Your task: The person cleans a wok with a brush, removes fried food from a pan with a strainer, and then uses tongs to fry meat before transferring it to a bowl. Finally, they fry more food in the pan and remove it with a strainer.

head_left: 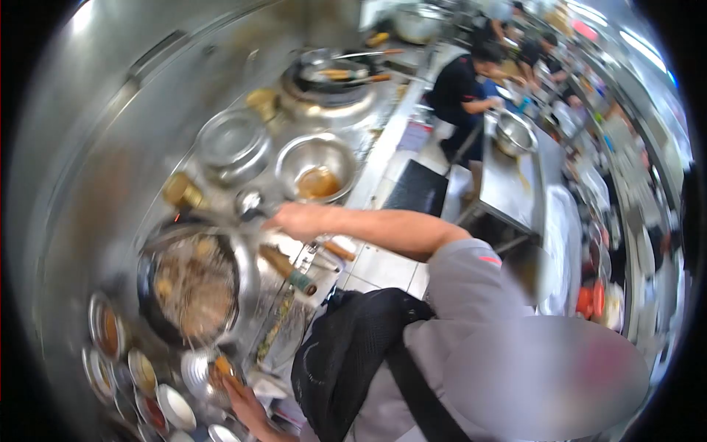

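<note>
My right hand reaches out beside the wok's far right rim, fingers curled and blurred around something I cannot make out. A shiny rounded metal piece shows just past its fingers. The dark wok sits on the stove, with pale, bubbling liquid and food inside. Low in the view, my left hand is closed around the wooden handle of a perforated metal strainer. The strainer's bowl is close to the wok's near edge.
A steel bowl with brown liquid and an upturned pot stand beyond my right hand. Seasoning containers crowd the lower left. A second wok holds tools. Wooden handles lie by the stove edge. A person works at a steel table.
</note>
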A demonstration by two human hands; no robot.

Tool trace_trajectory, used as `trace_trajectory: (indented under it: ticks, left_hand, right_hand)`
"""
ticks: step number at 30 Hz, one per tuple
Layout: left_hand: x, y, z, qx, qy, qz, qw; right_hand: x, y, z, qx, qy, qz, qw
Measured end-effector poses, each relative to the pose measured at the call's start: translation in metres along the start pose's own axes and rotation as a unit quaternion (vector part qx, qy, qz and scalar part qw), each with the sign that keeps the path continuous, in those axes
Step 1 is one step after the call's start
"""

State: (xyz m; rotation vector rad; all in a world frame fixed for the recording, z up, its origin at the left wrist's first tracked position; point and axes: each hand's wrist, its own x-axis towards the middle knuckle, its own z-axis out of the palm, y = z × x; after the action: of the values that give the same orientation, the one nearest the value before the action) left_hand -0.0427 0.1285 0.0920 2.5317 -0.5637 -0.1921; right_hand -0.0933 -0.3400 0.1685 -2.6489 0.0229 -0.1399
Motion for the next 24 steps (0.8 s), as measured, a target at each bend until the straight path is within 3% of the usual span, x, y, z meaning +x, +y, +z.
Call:
trace_trajectory:
  ticks: [1, 2, 3, 6, 8, 12, 15, 18, 19, 20, 22, 24]
  left_hand:
    - [0.0, -0.002, -0.002, -0.069, -0.024, -0.016, 0.997]
    - [-0.005, -0.005, 0.0, -0.081, -0.003, 0.005, 0.997]
    - [-0.006, -0.01, -0.002, -0.068, -0.031, -0.043, 0.996]
    - [-0.009, -0.02, 0.005, -0.065, 0.015, -0.017, 0.998]
    - [-0.006, -0.016, 0.008, -0.034, 0.008, -0.071, 0.997]
    - [-0.004, -0.026, 0.022, -0.039, 0.019, -0.058, 0.997]
    - [-0.004, -0.028, 0.029, -0.031, 0.018, -0.062, 0.997]
    - [-0.009, -0.028, 0.029, -0.02, 0.04, -0.058, 0.997]
    - [-0.01, -0.022, 0.023, -0.016, 0.033, -0.066, 0.997]
    - [-0.012, -0.015, 0.018, -0.012, 0.025, -0.072, 0.997]
    - [-0.014, -0.004, 0.008, -0.013, 0.035, -0.085, 0.996]
    - [-0.017, 0.002, 0.003, 0.014, 0.024, -0.098, 0.995]
  right_hand:
    - [0.004, 0.004, -0.005, -0.044, -0.071, 0.05, 0.995]
    - [0.001, 0.004, -0.006, -0.095, -0.057, 0.036, 0.993]
    - [0.001, -0.008, -0.014, -0.059, -0.047, 0.033, 0.997]
    - [-0.003, -0.02, -0.018, 0.015, -0.03, 0.041, 0.999]
    - [-0.001, -0.009, -0.018, -0.012, -0.01, 0.032, 0.999]
    - [0.001, -0.02, -0.024, -0.038, 0.014, -0.012, 0.999]
    - [0.003, -0.025, -0.03, -0.053, -0.016, 0.039, 0.998]
    - [0.016, -0.033, -0.021, -0.038, 0.007, 0.02, 0.999]
    - [0.025, -0.029, -0.01, -0.018, 0.043, -0.026, 0.999]
    - [0.036, -0.054, -0.015, -0.016, 0.04, -0.035, 0.998]
    - [0.057, -0.105, -0.024, 0.014, -0.06, 0.052, 0.997]
    - [0.076, -0.1, 0.003, 0.04, -0.07, 0.034, 0.996]
